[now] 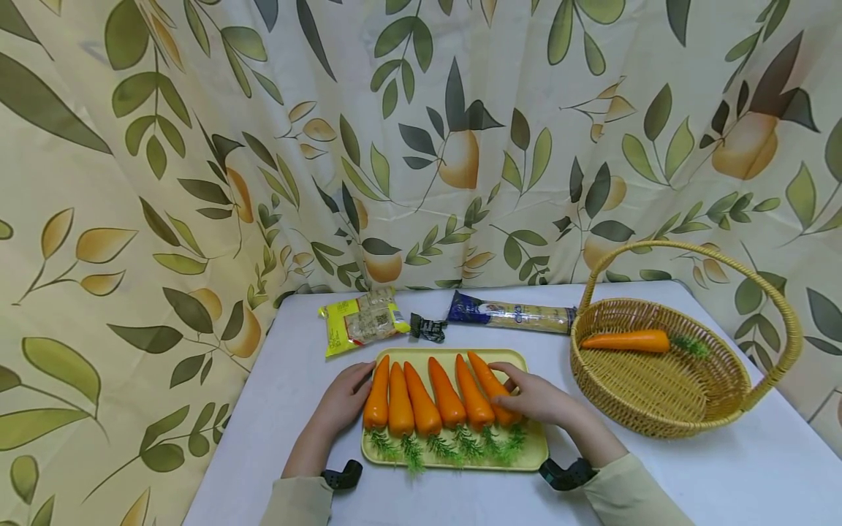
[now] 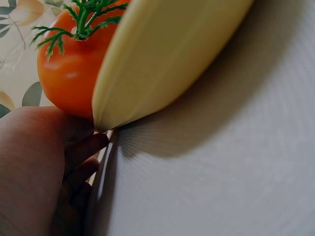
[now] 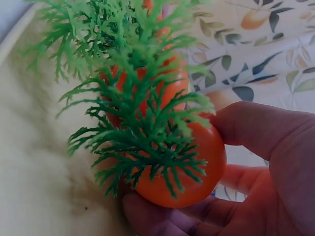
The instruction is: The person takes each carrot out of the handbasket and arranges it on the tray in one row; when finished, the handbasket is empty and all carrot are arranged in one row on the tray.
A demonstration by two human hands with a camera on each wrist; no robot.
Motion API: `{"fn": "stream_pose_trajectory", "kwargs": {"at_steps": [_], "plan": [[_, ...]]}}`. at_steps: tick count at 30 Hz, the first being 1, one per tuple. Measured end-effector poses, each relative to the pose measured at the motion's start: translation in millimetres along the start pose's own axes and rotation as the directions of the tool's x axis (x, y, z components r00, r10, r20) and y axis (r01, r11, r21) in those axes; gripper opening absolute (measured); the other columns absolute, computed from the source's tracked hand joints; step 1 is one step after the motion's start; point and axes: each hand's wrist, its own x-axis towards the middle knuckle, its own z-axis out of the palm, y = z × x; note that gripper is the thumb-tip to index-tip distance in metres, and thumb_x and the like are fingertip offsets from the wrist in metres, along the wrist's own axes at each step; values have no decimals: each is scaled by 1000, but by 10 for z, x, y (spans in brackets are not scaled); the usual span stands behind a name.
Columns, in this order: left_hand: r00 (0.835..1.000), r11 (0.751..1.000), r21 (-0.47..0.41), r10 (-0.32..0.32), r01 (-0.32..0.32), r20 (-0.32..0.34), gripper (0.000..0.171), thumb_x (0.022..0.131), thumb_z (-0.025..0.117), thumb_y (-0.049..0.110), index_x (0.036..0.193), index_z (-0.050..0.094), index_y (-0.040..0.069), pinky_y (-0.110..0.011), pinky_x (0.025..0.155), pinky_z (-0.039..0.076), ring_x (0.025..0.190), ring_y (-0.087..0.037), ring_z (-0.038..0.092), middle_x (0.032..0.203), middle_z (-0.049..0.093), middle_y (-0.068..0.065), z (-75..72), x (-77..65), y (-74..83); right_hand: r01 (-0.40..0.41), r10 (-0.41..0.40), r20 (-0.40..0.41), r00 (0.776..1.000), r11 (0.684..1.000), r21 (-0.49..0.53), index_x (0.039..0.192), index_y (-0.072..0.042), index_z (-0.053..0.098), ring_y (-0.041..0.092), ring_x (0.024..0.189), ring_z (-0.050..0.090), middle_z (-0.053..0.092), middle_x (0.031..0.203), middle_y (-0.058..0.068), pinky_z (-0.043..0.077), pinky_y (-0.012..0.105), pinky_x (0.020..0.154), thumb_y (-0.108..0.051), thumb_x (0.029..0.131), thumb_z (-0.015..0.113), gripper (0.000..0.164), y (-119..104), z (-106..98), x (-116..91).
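Note:
Several orange carrots (image 1: 422,402) with feathery green tops lie in a row on a pale yellow tray (image 1: 447,459). My left hand (image 1: 346,398) is at the tray's left edge, beside the leftmost carrot (image 1: 377,398). In the left wrist view its fingers (image 2: 86,147) curl at the underside of the rim, and the thumb is largely hidden by the carrot. My right hand (image 1: 533,394) holds the thick end of the rightmost carrot (image 1: 490,383). Thumb and fingers wrap that carrot (image 3: 209,162) in the right wrist view, its green top hanging over the tray.
A wicker basket (image 1: 658,409) with a tall handle stands at the right, one carrot (image 1: 628,341) inside. Behind the tray lie a yellow packet (image 1: 362,321), a small black wrapped packet (image 1: 427,329) and a long pack of noodles (image 1: 516,314). A leaf-patterned curtain (image 1: 421,183) hangs behind.

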Motion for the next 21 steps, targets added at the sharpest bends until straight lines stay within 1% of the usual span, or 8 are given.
{"fn": "stream_pose_trajectory", "kwargs": {"at_steps": [8,13,17,21], "plan": [[1000,1000,13,-14,14,0,45,103,50,34,147,49,28,-54,118,32,143,-27,40,151,48,-3,21,6,-10,-15,15,7,1000,1000,-4,151,-17,38,18,75,57,64,96,6,47,33,61,-30,92,68,68,22,30,3],[1000,1000,16,-14,14,-2,44,103,50,35,147,49,28,-53,119,32,143,-27,40,151,48,-3,16,3,-11,-32,32,-13,999,999,-25,149,-16,41,17,78,57,65,96,5,46,31,64,-33,93,68,65,17,40,5],[1000,1000,19,-5,5,-3,44,103,49,33,147,49,27,-54,118,33,143,-28,40,151,48,-4,10,4,-16,-47,46,-28,999,998,-46,147,-16,44,18,78,56,64,97,6,45,31,64,-34,92,69,63,2,47,2],[1000,1000,20,-10,10,0,44,104,49,33,147,49,28,-53,119,33,143,-27,40,151,48,-3,8,8,-15,-62,60,-38,998,996,-65,146,-15,46,17,78,56,64,98,6,46,31,63,-37,92,69,62,-10,53,-7]]}}
